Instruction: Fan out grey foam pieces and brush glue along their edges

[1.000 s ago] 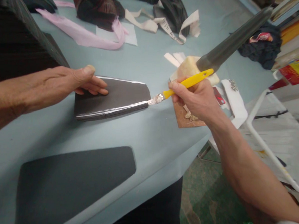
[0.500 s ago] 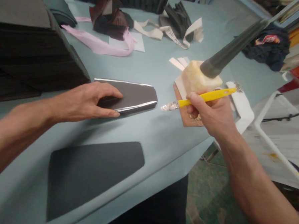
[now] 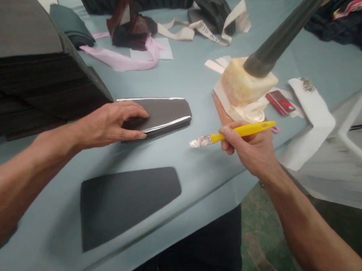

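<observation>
My right hand (image 3: pixel 251 149) is closed around a paintbrush (image 3: pixel 242 130) with a yellow handle. Its bristles, coated in something white, point left above the table. My left hand (image 3: pixel 115 122) rests on a stack of dark tapered pieces (image 3: pixel 167 110), thumb along the near side and fingers apart on top. Glossy whitish strips run along the stack's two long edges. Nearer to me lies a single dark tapered piece (image 3: pixel 128 205), flat on the table. Just beyond the brush stands a yellowish foam-like block (image 3: pixel 241 84) with a dark tube (image 3: pixel 267 55) rising from its top.
A tall pile of dark sheets (image 3: pixel 50 76) stands at left on the blue-green table (image 3: pixel 184 77). Pink cloth (image 3: pixel 121 59), a pale ribbon (image 3: pixel 186 32) and dark fabric (image 3: pixel 350 23) lie farther back. A red box (image 3: pixel 280 102) and a white strip (image 3: pixel 318 110) are at right.
My right hand has drawn the paintbrush a little toward me, away from the block. The view has shifted, and my left hand stays on the stack.
</observation>
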`<action>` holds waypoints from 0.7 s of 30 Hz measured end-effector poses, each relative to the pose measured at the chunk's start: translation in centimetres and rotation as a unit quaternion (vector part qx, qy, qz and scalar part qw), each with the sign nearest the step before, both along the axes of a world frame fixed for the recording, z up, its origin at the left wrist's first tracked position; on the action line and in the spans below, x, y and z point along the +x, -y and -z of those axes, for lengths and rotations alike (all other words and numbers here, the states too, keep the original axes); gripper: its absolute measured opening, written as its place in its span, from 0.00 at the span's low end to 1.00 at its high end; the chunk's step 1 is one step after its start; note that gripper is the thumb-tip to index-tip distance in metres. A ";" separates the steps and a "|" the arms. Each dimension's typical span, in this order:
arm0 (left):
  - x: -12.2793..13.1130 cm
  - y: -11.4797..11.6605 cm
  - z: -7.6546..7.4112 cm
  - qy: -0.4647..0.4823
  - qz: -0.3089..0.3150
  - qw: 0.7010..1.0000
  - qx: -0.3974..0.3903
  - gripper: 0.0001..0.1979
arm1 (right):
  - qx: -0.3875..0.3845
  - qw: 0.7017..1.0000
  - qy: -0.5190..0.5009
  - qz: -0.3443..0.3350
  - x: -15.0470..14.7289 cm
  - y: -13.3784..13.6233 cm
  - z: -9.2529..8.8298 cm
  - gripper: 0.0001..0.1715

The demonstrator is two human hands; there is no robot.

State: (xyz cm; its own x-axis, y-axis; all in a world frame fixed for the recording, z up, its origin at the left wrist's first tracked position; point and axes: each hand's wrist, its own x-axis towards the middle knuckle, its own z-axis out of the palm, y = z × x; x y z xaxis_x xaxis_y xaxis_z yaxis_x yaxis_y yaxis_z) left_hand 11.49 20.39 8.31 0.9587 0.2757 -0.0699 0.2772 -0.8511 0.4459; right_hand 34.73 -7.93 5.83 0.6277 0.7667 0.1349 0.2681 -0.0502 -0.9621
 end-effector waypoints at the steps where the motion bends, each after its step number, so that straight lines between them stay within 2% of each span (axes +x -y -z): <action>1: 0.0 -0.1 -0.2 -0.009 -0.011 1.000 -0.004 0.33 | 0.003 1.000 0.000 -0.003 0.0 0.1 0.1 0.24; 5: -0.2 0.2 -0.7 -0.039 -0.042 0.998 -0.020 0.32 | 0.018 1.000 0.000 0.008 -0.4 0.2 0.5 0.24; 9: 0.0 1.5 -0.1 -0.024 -0.029 0.997 0.065 0.30 | 0.060 0.997 -0.002 0.045 -1.1 0.3 0.9 0.24; 12: 0.3 2.3 0.7 -0.005 -0.045 0.991 0.124 0.24 | 0.082 0.995 0.005 0.056 -1.7 0.6 0.9 0.24; 15: 0.6 2.5 1.0 -0.004 -0.071 0.988 0.140 0.16 | 0.124 0.990 0.021 0.065 -2.3 1.2 0.4 0.22; 18: 0.8 2.5 0.3 0.018 -0.090 0.982 0.163 0.07 | 0.175 0.980 0.040 0.086 -2.8 2.1 -0.4 0.18; 21: 0.4 3.1 -1.5 0.063 -0.115 0.970 0.205 0.03 | 0.199 0.971 0.077 0.104 -3.4 3.4 -0.9 0.12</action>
State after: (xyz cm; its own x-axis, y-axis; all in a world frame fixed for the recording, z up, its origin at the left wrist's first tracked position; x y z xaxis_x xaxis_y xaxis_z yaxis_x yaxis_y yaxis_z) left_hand 11.88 17.25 9.78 0.8625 0.4626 0.2051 0.4456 -0.8864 0.1255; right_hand 31.36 -11.36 6.70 0.7117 0.4939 0.4995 0.4346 0.2490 -0.8655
